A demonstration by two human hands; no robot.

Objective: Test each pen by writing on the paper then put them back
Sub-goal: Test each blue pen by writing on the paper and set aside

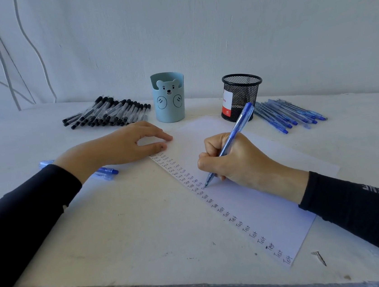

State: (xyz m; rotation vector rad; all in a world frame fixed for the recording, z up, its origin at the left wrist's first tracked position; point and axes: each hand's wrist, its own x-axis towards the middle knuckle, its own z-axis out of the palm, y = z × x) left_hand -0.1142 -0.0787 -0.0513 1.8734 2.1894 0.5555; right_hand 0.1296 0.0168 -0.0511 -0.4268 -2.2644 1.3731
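Note:
A white sheet of paper (256,197) lies slanted on the table, with columns of the word "Test" down its left side. My right hand (235,161) grips a blue pen (234,133), its tip touching the paper beside the second column. My left hand (118,146) rests flat, fingers spread, pinning the paper's top left corner. Under my left wrist lie blue pens (106,171), partly hidden. More blue pens (289,113) are heaped at the right, and several black-capped pens (109,113) at the back left.
A light blue bear-faced cup (169,98) stands at the back centre, a black mesh cup (240,97) to its right. A small metal clip (319,257) lies near the front right. The table's front edge (153,286) runs below. White cables hang on the wall at left.

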